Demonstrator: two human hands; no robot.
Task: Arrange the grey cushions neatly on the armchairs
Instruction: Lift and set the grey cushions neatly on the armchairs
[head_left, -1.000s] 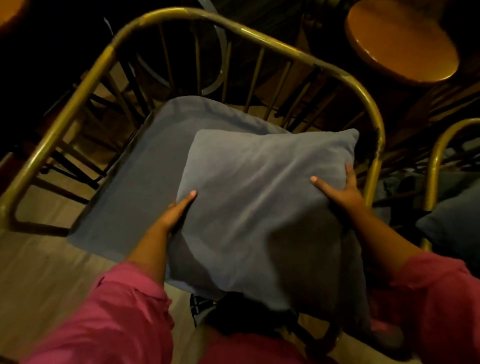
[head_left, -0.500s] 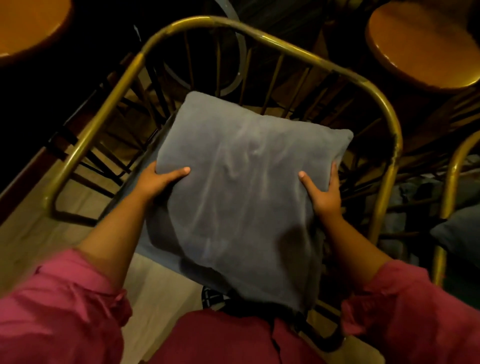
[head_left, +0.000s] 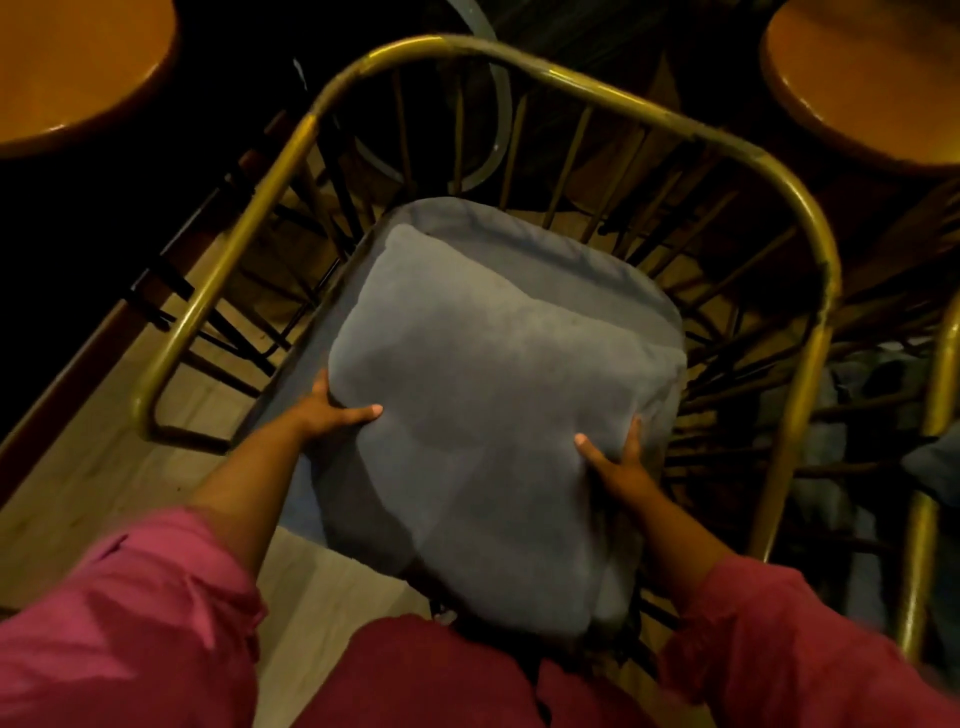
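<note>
A square grey fabric throw cushion (head_left: 483, 415), soft and slightly rumpled, lies tilted on top of a flat grey seat cushion (head_left: 587, 270) in the brass-coloured metal-tube armchair with thin spindles (head_left: 613, 98). The seat cushion fills the chair's seat, its far edge showing beyond the throw cushion.

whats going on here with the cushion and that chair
A person in pink sleeves holds a grey cushion with both hands, the left hand on its left edge and the right hand on its right. The cushion sits over the grey seat pad of a brass-framed armchair. Round wooden tables stand behind.
</note>
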